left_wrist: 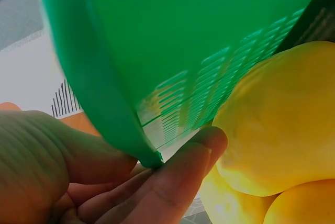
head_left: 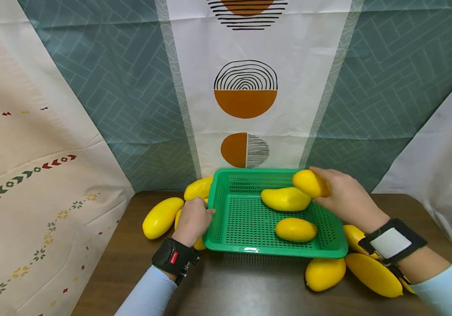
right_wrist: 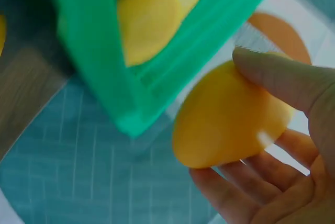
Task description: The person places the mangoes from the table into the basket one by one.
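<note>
A green plastic basket (head_left: 245, 252) with slotted sides rests on the table, two yellow mangoes lying in its right half: a longer mango (head_left: 283, 199) behind and a shorter mango (head_left: 295, 230) in front. My left hand (head_left: 194, 221) pinches the basket's left rim; in the left wrist view the thumb is inside and the fingers (left_wrist: 172, 182) are underneath. Above the basket's back right corner, my right hand (head_left: 344, 193) grips another mango (head_left: 309, 182). The right wrist view shows thumb and fingers around this mango (right_wrist: 230, 116), apart from the rim.
Several mangoes lie left of the basket, among them one mango (head_left: 163, 218) at the outer side. More surround its front right corner, including a mango (head_left: 324, 274) and a longer mango (head_left: 374, 274). A patterned cloth (head_left: 245, 57) hangs behind the wooden table (head_left: 249, 285).
</note>
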Motion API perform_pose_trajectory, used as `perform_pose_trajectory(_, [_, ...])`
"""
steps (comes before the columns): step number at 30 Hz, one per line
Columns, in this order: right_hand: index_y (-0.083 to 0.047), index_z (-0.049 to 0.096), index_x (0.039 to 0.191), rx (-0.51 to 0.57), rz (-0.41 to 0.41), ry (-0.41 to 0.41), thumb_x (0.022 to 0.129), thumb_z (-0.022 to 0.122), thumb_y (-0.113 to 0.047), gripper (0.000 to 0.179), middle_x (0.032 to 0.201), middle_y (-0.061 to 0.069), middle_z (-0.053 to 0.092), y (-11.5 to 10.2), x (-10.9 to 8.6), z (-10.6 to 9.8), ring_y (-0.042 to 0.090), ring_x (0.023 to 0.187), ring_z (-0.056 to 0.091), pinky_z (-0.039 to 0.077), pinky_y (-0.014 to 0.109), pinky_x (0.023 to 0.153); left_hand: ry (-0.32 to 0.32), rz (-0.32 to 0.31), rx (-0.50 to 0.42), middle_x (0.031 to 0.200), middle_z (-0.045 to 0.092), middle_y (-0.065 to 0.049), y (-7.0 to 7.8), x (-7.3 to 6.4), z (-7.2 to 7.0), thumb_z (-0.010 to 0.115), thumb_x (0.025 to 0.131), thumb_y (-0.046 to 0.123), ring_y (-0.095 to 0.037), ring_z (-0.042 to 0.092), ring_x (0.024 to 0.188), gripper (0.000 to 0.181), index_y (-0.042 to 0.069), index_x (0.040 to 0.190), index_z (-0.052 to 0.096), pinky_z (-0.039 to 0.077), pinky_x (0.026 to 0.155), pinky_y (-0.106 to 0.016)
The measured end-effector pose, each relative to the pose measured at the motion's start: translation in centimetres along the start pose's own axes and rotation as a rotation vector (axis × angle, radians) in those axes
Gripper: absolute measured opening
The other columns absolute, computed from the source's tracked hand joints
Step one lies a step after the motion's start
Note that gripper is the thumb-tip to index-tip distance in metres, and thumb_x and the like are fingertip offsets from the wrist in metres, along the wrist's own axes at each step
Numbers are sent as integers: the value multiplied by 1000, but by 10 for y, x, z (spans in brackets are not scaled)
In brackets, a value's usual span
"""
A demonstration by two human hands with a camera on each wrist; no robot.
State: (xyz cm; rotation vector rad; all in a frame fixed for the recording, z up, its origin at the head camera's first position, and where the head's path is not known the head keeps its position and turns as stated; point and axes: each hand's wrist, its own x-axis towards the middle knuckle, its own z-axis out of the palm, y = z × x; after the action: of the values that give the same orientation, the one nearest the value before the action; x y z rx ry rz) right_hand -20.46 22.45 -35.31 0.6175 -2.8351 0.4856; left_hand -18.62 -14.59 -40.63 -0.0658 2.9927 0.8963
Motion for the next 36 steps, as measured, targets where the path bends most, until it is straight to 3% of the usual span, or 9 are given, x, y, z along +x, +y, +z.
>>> perform_pose_trajectory(6, [-6, 47, 134, -24, -39, -160, 70, 79, -14, 72, 117, 10, 57, -12, 9, 24, 25, 99, 55, 48, 43, 79, -1, -1, 4, 55, 50, -2, 0, 1, 1, 63, 89, 25, -13, 50, 46, 22, 6, 79, 68, 43, 44, -26])
perform_pose_trajectory(14, [-7, 55, 127, -120, -102, -242, 65, 82, -16, 69, 109, 8, 60, -15, 10, 43, 22, 93, 56, 49, 36, 68, 1, 6, 2, 54, 48, -3, 0, 2, 1, 63, 89, 25, -14, 50, 45, 23, 8, 75, 66, 43, 44, -26])
perform_pose_trajectory(20, [-7, 58, 122, -177, -137, -272, 65, 83, -20, 64, 103, 8, 62, -15, 10, 48, 21, 85, 57, 50, 37, 64, -8, -21, -7, 57, 49, -4, 2, 3, 1, 63, 89, 26, -15, 50, 47, 22, 6, 80, 67, 44, 44, -26])
perform_pose_trajectory(31, [-3, 58, 120, -126, -138, -420, 73, 75, -10, 51, 102, 8, 59, -13, 11, 54, 18, 85, 53, 46, 37, 79, -3, -14, -5, 59, 53, -3, 0, 3, 1, 63, 89, 25, -13, 51, 47, 22, 5, 82, 68, 44, 44, -25])
perform_pose_trajectory(36, [-3, 60, 117, -109, -130, -444, 73, 75, -10, 47, 102, 9, 58, -14, 12, 57, 19, 86, 52, 46, 39, 81, 1, -13, -7, 56, 51, -3, -1, 3, 1, 64, 89, 25, -13, 50, 46, 21, 6, 80, 67, 44, 44, -25])
